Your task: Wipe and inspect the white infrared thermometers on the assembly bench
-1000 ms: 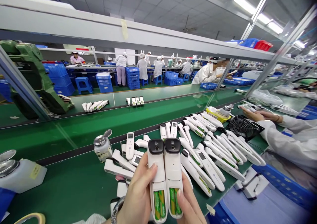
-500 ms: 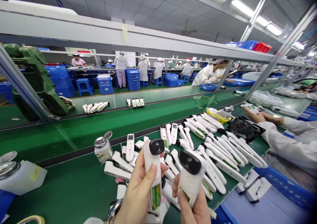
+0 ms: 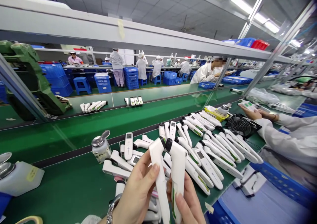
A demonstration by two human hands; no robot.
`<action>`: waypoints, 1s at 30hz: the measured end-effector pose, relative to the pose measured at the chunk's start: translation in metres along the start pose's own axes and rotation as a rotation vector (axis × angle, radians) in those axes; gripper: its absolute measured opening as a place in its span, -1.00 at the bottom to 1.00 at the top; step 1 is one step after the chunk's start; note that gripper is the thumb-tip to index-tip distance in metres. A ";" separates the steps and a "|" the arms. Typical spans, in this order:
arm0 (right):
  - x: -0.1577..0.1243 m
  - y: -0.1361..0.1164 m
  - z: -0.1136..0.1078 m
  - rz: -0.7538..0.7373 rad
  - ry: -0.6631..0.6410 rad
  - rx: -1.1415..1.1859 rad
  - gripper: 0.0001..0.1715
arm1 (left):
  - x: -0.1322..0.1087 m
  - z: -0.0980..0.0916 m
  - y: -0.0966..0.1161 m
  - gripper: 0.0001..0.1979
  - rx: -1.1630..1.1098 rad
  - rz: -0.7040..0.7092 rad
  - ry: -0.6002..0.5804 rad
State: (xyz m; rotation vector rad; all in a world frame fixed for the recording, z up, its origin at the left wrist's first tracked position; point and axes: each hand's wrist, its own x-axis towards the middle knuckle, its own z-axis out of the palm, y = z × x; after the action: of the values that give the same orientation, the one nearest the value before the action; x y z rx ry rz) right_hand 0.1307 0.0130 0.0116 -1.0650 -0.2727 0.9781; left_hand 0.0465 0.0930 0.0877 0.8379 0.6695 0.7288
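Above the table (image 3: pixel 66 187), the left hand (image 3: pixel 135 191) pinches one white thermometer (image 3: pixel 159 177), its lower tip cut off, and the right hand (image 3: pixel 188 201) pinches a second thermometer (image 3: pixel 178 161), both grips partly hidden behind.

Left grip (image 3: pixel 136 182) and right grip (image 3: pixel 189 201) are going bare. Left wrist (image 3: pixel 121 209) is wearing a silver linked metal band (image 3: pixel 112 212). White fabric (image 3: pixel 91 219) is peeking in at bottom edge, probably sleeve, too cropped to confirm.

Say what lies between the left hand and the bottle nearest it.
White thermometers lie between the left hand and the bottle, in the head view.
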 end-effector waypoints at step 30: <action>0.004 0.000 -0.002 -0.003 -0.075 0.077 -0.35 | 0.010 0.000 -0.006 -0.60 -0.301 -0.061 -0.019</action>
State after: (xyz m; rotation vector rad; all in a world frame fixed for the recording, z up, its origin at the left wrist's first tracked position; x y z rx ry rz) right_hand 0.1345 0.0152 0.0100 -0.9591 -0.2962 1.0192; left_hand 0.0541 0.0984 0.0798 0.5459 0.5492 0.7435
